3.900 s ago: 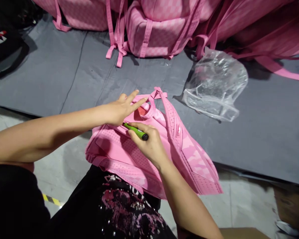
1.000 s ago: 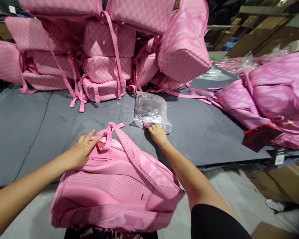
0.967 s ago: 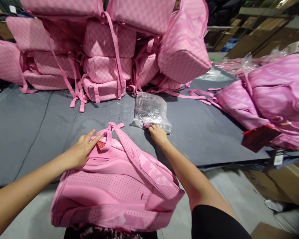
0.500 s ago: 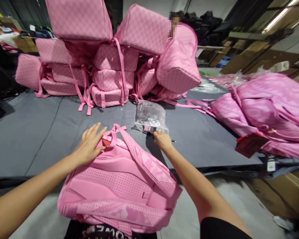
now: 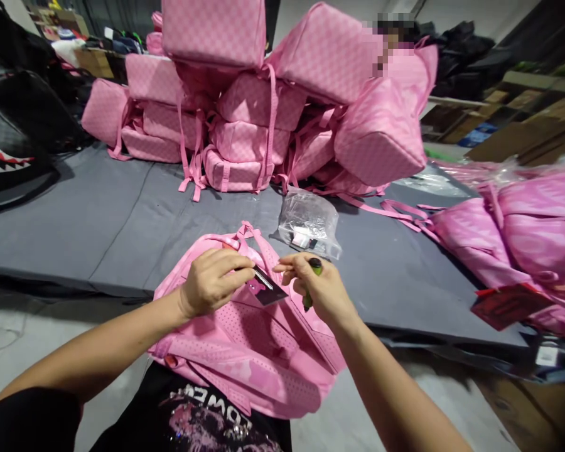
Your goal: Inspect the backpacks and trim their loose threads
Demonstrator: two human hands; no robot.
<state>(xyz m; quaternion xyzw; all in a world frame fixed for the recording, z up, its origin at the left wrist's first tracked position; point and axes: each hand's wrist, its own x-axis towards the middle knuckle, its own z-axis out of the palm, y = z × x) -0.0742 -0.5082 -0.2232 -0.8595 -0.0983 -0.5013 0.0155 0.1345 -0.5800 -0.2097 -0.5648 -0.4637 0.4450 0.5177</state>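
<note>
A pink backpack lies back-side up across my lap and the edge of the grey table. My left hand is closed above it, pinching a small dark tag. Close to its right, my right hand is closed around a green pen and its fingertips meet the tag's edge. Just beyond my hands a clear plastic bag holding small tags rests on the table.
Several pink checkered backpacks are piled at the table's back. More pink backpacks lie at the right with a red tag. A black bag with a shark mouth sits far left. Cardboard boxes stand at the right.
My right hand drew back from the plastic bag to above the backpack. My left hand left the backpack's top and closed on a dark tag. The view turned left.
</note>
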